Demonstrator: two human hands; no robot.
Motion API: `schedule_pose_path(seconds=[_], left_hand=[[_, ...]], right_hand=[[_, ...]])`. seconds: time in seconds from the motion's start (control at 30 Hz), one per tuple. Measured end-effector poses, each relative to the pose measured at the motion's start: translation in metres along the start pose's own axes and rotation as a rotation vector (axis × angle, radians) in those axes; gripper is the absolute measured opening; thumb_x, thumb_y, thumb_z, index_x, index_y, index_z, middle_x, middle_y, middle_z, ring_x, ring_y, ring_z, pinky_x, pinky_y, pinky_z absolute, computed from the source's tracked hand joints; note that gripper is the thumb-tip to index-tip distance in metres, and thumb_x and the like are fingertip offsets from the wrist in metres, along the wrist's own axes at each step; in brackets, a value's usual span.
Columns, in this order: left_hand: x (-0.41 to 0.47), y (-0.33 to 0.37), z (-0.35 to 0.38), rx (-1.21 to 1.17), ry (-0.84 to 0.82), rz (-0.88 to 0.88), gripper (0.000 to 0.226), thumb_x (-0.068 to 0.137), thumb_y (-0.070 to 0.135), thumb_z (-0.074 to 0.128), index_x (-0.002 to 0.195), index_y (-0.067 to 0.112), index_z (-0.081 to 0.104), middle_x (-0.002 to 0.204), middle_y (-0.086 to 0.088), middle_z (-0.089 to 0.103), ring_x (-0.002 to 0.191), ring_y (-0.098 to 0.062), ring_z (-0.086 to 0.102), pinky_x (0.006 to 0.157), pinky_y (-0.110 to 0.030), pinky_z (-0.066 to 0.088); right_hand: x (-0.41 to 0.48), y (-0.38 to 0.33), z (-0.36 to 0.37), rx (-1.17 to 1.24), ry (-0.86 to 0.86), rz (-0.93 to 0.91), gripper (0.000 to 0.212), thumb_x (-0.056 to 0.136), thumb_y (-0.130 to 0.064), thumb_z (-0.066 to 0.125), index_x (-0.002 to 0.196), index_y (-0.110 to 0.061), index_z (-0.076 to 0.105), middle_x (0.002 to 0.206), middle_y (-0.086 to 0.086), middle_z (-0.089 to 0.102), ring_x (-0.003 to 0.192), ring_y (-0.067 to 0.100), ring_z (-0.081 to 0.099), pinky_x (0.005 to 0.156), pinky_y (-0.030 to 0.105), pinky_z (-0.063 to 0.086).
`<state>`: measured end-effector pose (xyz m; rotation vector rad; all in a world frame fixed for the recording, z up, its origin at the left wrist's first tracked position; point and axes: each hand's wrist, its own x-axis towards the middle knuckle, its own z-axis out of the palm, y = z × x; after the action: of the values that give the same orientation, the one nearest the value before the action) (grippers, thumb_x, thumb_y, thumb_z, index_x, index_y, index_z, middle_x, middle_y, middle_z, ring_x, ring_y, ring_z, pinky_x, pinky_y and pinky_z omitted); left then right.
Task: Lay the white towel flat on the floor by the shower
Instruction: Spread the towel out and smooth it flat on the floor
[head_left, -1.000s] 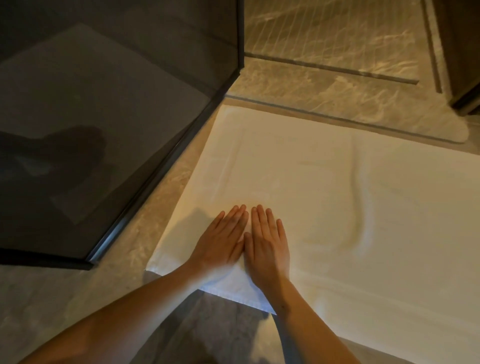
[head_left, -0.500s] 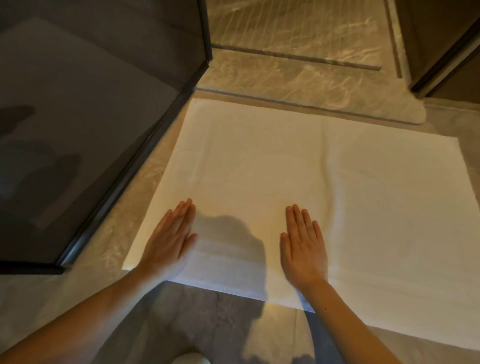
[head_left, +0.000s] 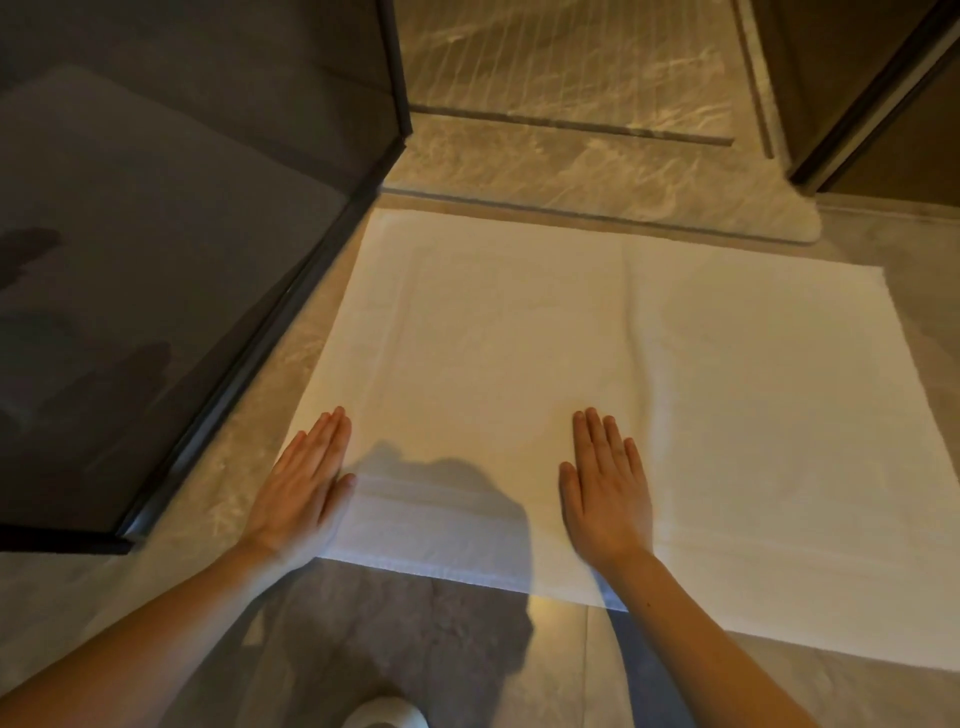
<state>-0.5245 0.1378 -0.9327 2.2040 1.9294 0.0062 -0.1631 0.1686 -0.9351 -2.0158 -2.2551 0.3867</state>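
The white towel (head_left: 597, 374) lies spread out on the marble floor, its far edge along the shower threshold (head_left: 597, 176). My left hand (head_left: 304, 488) presses flat on the towel's near left corner, fingers straight and together. Flat on the towel near the middle of its front edge rests my right hand (head_left: 605, 483), its fingers straight too. A faint crease runs up the towel from near my right hand.
The dark glass shower door (head_left: 171, 260) stands open at the left, its bottom frame close to the towel's left edge. A dark wall or door frame (head_left: 878, 88) is at the far right. Bare marble floor (head_left: 467, 649) lies in front of the towel.
My hands slid apart from the near left part of the towel: the left one to the corner, the right one toward the middle. The long ridge in the cloth has flattened.
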Motion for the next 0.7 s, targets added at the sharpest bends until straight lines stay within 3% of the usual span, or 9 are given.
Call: schedule_pose_path(seconds=[0.23, 0.47, 0.7], left_hand=[[0.027, 0.027, -0.014, 0.019, 0.06, 0.037, 0.068, 0.1, 0.047, 0.012, 0.151, 0.003, 0.018, 0.16, -0.01, 0.015, 0.147, -0.018, 0.01, 0.119, -0.027, -0.004], [0.142, 0.167, -0.03, -0.001, 0.178, 0.323, 0.059, 0.1, 0.037, 0.018, 0.153, 0.01, 0.016, 0.161, -0.006, 0.012, 0.148, -0.02, 0.008, 0.12, -0.035, 0.001], [0.243, 0.225, -0.037, 0.017, 0.184, 0.371, 0.056, 0.103, 0.034, 0.018, 0.154, 0.014, 0.004, 0.162, -0.002, 0.001, 0.149, -0.017, -0.003, 0.12, -0.033, -0.006]], right_hand=[[0.002, -0.004, -0.006, 0.084, 0.027, 0.01, 0.057, 0.104, -0.033, 0.023, 0.156, -0.018, 0.007, 0.163, -0.003, 0.004, 0.151, 0.016, -0.001, 0.121, 0.031, -0.005], [0.029, 0.006, -0.032, 0.239, 0.145, 0.1, 0.055, 0.105, -0.029, 0.026, 0.156, -0.014, 0.01, 0.164, 0.001, 0.008, 0.151, 0.015, 0.001, 0.123, 0.032, 0.001], [0.082, 0.017, -0.056, 0.309, 0.215, 0.095, 0.054, 0.105, -0.023, 0.029, 0.155, -0.012, 0.012, 0.163, 0.003, 0.01, 0.151, 0.014, 0.005, 0.123, 0.03, 0.004]])
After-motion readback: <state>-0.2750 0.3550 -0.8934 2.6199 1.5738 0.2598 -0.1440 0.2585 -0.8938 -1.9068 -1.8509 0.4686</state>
